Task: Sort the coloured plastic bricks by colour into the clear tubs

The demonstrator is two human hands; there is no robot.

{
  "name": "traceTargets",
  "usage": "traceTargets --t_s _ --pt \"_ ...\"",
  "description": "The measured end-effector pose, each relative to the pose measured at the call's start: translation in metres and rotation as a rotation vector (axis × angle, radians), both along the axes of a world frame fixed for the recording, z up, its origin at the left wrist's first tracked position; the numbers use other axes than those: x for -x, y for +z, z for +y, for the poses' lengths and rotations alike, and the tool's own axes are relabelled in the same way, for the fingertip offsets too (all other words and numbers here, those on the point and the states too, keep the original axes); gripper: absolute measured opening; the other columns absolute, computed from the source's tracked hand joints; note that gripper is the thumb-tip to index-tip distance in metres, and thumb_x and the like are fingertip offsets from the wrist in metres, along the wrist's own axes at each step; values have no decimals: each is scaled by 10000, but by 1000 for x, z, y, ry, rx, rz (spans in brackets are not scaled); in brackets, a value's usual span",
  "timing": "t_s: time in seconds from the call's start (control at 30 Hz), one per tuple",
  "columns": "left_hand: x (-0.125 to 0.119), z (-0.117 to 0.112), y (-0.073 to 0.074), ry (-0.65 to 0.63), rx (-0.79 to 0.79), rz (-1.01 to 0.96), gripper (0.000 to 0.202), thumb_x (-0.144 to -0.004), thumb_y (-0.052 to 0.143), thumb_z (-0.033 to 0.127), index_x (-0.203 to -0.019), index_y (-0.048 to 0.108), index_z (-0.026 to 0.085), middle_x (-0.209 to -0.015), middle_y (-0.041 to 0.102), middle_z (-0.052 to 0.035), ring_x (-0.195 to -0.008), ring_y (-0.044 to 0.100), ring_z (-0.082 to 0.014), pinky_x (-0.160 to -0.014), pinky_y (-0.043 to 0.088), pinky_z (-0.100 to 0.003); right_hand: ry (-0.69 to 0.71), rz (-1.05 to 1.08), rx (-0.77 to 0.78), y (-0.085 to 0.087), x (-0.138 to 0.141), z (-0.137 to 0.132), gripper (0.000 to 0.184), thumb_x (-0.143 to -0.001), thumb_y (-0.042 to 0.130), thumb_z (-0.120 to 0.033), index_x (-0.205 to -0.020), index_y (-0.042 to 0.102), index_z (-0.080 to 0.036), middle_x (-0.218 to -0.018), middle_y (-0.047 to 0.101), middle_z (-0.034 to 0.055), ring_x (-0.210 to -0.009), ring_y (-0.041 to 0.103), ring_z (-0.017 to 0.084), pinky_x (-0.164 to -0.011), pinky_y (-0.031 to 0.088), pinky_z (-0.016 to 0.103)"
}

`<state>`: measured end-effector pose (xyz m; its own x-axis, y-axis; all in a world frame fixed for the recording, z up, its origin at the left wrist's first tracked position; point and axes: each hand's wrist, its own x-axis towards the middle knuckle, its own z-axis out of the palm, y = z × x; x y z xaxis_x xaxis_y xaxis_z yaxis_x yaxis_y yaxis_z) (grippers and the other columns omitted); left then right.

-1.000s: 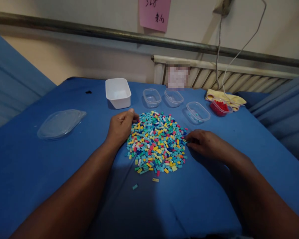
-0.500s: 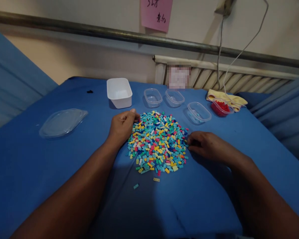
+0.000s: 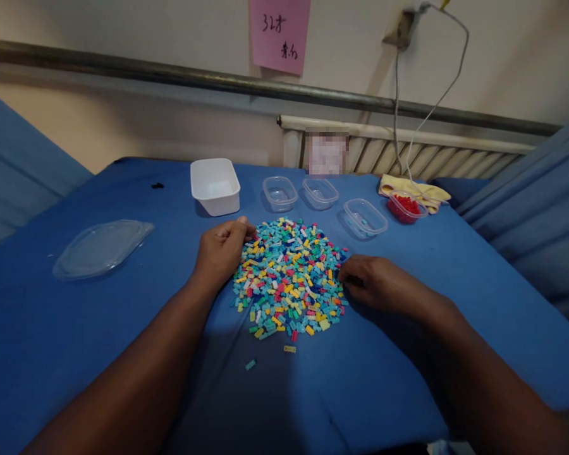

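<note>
A pile of several small coloured bricks (image 3: 289, 275) lies in the middle of the blue cloth-covered table (image 3: 408, 328). My left hand (image 3: 220, 249) rests at the pile's left edge, fingers curled in a loose fist against the bricks. My right hand (image 3: 374, 281) lies at the pile's right edge, fingers bent and pinched at the bricks; what they hold is hidden. Two loose bricks (image 3: 289, 348) lie just in front of the pile.
Behind the pile stand a white tub (image 3: 215, 185), three clear small tubs (image 3: 279, 193) and a tub of red bricks (image 3: 405, 206) on a yellow cloth (image 3: 420, 191). A clear lid (image 3: 99, 248) lies at the left. A radiator and cable run along the wall.
The view has shifted slightly, so everything sits a little lower and further left. Both hands stay at the pile's edges.
</note>
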<state>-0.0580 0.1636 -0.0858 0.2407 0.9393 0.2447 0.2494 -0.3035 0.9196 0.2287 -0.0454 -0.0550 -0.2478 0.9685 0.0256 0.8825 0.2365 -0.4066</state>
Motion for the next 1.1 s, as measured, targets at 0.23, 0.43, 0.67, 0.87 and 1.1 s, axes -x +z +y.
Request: traceTargets --t_s 0.23,0.43,0.67,0.87,1.1 --pt "0 -2 2 -8 -19 10 431 -1018 625 544 -886 826 187 -876 806 -82 -850 755 -225 -819 605 -326 -78 -59 50 0 -9 -1 315 -878 599 -91 -1084 808 -204 -1019 812 73 -852 732 211 -764 497 291" --pt "-1 -4 2 -3 -9 -11 437 -1009 634 562 -883 823 189 -873 802 -75 -843 747 -221 -820 600 -328 -77 -80 44 -2 -18 -3 290 -913 631 -136 -1107 824 -231 -1038 831 71 -873 756 223 -796 534 303" --pt "-2 -4 3 3 1 -2 435 -1001 632 567 -872 816 194 -880 805 -73 -856 747 -227 -822 596 -330 -41 -62 55 -1 -16 -5 276 -888 633 -121 -1060 821 -228 -997 820 67 -856 749 217 -777 539 305" --pt "-2 -4 3 3 -16 11 411 -1004 613 516 -864 815 186 -883 809 -75 -841 752 -228 -805 595 -331 -318 177 -189 2 -43 -5 190 -977 680 -327 -1072 811 -228 -886 795 46 -722 701 192 -689 550 311" --pt "-3 -4 4 3 -23 3 404 -991 627 524 -850 816 196 -860 805 -72 -845 757 -239 -816 612 -339 -706 317 -564 -13 -83 26 437 -958 753 -483 -1289 778 -199 -1024 823 112 -884 771 277 -869 633 464"
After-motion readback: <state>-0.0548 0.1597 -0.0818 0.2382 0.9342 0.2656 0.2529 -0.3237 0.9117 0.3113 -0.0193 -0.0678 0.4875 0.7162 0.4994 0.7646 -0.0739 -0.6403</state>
